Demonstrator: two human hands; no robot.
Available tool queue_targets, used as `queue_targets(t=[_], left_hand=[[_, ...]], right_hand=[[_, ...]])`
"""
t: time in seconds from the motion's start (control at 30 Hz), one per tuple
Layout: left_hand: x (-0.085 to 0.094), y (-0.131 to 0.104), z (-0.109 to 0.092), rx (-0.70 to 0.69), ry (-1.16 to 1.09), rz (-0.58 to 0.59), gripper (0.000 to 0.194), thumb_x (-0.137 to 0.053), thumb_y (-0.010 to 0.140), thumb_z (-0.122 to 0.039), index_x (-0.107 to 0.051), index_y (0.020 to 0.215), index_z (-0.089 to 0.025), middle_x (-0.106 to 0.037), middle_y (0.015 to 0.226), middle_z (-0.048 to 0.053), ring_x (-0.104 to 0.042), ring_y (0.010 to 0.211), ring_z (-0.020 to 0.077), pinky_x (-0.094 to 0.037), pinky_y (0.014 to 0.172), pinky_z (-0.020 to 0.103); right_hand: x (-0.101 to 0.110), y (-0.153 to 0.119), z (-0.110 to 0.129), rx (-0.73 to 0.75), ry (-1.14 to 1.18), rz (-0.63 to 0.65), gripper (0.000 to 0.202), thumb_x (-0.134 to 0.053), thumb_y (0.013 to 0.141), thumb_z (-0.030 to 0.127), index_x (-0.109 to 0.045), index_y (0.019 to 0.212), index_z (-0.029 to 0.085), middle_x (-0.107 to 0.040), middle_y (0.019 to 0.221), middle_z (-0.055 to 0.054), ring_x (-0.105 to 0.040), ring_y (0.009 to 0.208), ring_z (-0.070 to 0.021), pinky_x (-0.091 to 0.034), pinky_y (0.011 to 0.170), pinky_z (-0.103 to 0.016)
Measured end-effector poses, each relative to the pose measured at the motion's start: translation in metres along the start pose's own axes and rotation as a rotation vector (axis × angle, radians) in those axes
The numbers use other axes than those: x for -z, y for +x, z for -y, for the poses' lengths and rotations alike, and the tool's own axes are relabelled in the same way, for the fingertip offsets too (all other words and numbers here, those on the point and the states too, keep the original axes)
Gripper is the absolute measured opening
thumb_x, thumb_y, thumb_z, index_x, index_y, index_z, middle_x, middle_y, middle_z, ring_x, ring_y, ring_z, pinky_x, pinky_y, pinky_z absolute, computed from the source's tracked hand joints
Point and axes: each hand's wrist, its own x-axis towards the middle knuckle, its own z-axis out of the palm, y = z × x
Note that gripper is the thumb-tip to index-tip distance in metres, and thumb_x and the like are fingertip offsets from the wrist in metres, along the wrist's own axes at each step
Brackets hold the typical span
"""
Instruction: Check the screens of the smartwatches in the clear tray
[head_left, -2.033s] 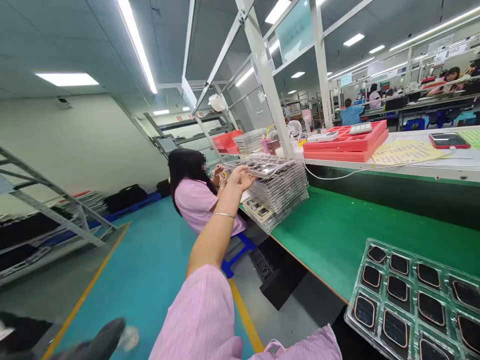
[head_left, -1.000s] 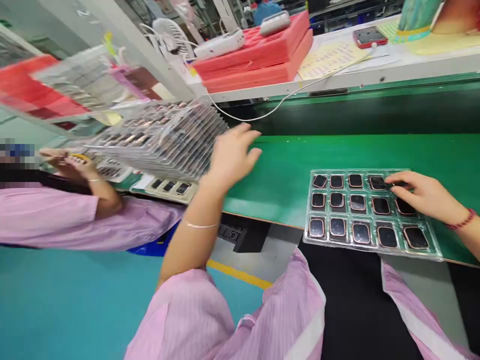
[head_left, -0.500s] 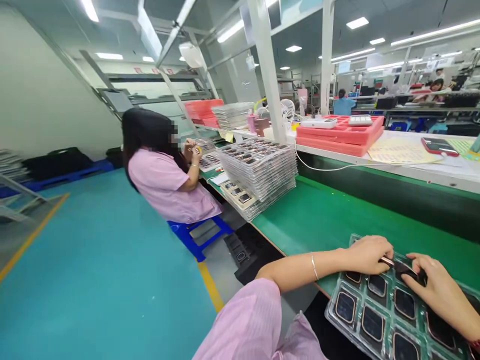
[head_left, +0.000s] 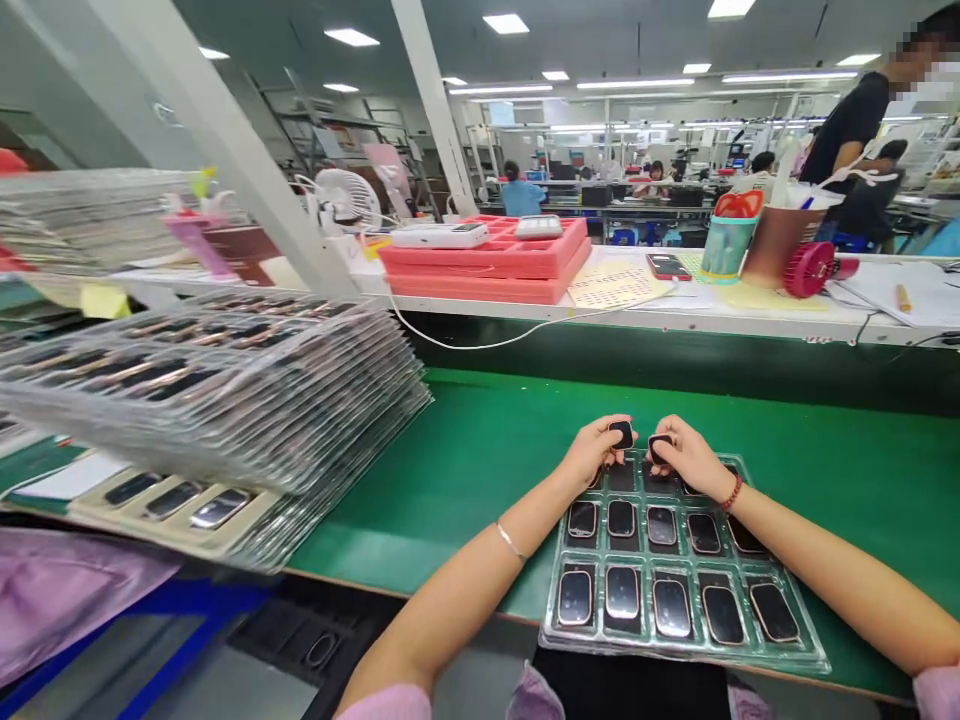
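My left hand [head_left: 596, 450] is closed on a smartwatch case [head_left: 622, 434] with a dark screen and a gold-coloured rim. A second, similar watch case [head_left: 659, 447] is gripped between the thumb and fingers of my right hand [head_left: 688, 457]. Both are raised just over the far row of a clear plastic tray [head_left: 682, 655]. Rows of the same dark-faced watch cases [head_left: 622, 592] lie in its pockets, face up. Part of the far row is hidden behind my hands and right forearm.
Left of me rises a tall stack of filled clear trays [head_left: 337, 400], with a beige tray [head_left: 247, 525] at its foot. A white shelf [head_left: 637, 308] behind the green table [head_left: 480, 450] carries red foam trays [head_left: 480, 275], a phone [head_left: 668, 267], a cup [head_left: 727, 245] and a small fan [head_left: 814, 268].
My view has swung right, and the seated co-worker has mostly left the frame. Both hands have lifted from the tray's pockets, each now showing a watch case's face.
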Motion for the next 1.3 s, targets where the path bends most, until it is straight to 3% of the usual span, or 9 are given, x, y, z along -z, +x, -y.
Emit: queue_targets(t=[0.13,0.23,0.3,0.47,0.6,0.77,0.97,1.17,1.3], left_hand=[[0.006,-0.004,0.0,0.091,-0.109,0.025,0.056,-0.076,0.077,-0.024,-0.063,0.13,-0.015,-0.073,0.114,0.016,-0.072,0.071,0.016,-0.045,0.054,0.021],[0.007,-0.004,0.002,0.089,-0.073,0.056,0.062,-0.08,0.077,-0.029,-0.06,0.135,-0.016,-0.074,0.101,0.011,-0.073,0.072,0.0164,-0.046,0.055,0.02],[0.007,-0.004,0.004,0.076,-0.041,0.071,0.071,-0.084,0.074,-0.036,-0.058,0.136,-0.016,-0.072,0.093,0.007,-0.073,0.072,0.0163,-0.046,0.055,0.02],[0.007,-0.004,0.009,0.055,0.013,0.114,0.085,-0.088,0.065,-0.05,-0.054,0.134,-0.013,-0.071,0.091,0.005,-0.066,0.06,0.011,-0.046,0.053,0.021],[0.008,-0.006,0.01,0.058,0.043,0.151,0.076,-0.085,0.07,-0.05,-0.056,0.13,-0.013,-0.071,0.089,0.006,-0.069,0.067,0.0132,-0.05,0.06,0.022],[0.009,-0.005,0.014,-0.003,0.124,0.106,0.054,-0.07,0.084,-0.034,-0.055,0.133,-0.017,-0.068,0.117,0.012,-0.073,0.088,0.0175,-0.054,0.066,0.023],[0.009,-0.001,0.021,-0.079,0.205,0.081,0.064,-0.061,0.072,-0.009,-0.051,0.134,-0.016,-0.066,0.121,0.013,-0.071,0.085,0.0162,-0.052,0.058,0.02],[0.008,-0.005,0.017,-0.068,0.246,0.065,0.06,-0.058,0.072,-0.009,-0.053,0.131,-0.015,-0.068,0.118,0.013,-0.072,0.078,0.014,-0.049,0.055,0.019],[0.005,-0.009,0.012,-0.069,0.295,0.054,0.042,-0.062,0.082,-0.021,-0.058,0.123,-0.014,-0.071,0.105,0.01,-0.071,0.072,0.0136,-0.049,0.053,0.019]], right_hand=[[0.01,0.014,-0.008,-0.144,0.285,-0.025,0.04,-0.073,0.078,0.041,-0.055,0.108,0.022,-0.072,0.087,-0.003,-0.065,0.058,-0.0143,-0.053,0.049,-0.025],[0.021,0.017,-0.013,-0.174,0.413,0.033,0.047,-0.071,0.083,0.034,-0.058,0.127,0.025,-0.071,0.12,-0.008,-0.072,0.083,-0.0172,-0.062,0.066,-0.028],[0.027,0.018,-0.016,-0.198,0.463,0.087,0.056,-0.071,0.085,0.032,-0.055,0.139,0.028,-0.068,0.129,-0.008,-0.073,0.096,-0.019,-0.063,0.077,-0.03],[0.034,0.019,-0.022,-0.207,0.524,0.201,0.061,-0.082,0.081,0.032,-0.059,0.137,0.028,-0.072,0.118,-0.007,-0.072,0.083,-0.0149,-0.063,0.073,-0.026],[0.035,0.018,-0.027,-0.179,0.491,0.239,0.051,-0.086,0.077,0.035,-0.069,0.123,0.023,-0.074,0.1,-0.005,-0.066,0.063,-0.011,-0.063,0.063,-0.026],[0.033,0.018,-0.027,-0.184,0.451,0.248,0.053,-0.082,0.081,0.038,-0.066,0.129,0.024,-0.071,0.12,-0.01,-0.074,0.086,-0.0182,-0.065,0.069,-0.027],[0.03,0.017,-0.024,-0.135,0.307,0.244,0.051,-0.071,0.085,0.03,-0.06,0.135,0.024,-0.067,0.131,-0.012,-0.074,0.096,-0.0215,-0.066,0.072,-0.031],[0.027,0.013,-0.019,-0.05,0.235,0.238,0.046,-0.071,0.081,0.024,-0.061,0.125,0.02,-0.072,0.119,-0.011,-0.073,0.085,-0.0184,-0.064,0.069,-0.031],[0.026,0.013,-0.015,-0.08,0.284,0.243,0.041,-0.075,0.082,0.033,-0.063,0.12,0.02,-0.074,0.112,-0.01,-0.072,0.08,-0.0167,-0.063,0.065,-0.028]])
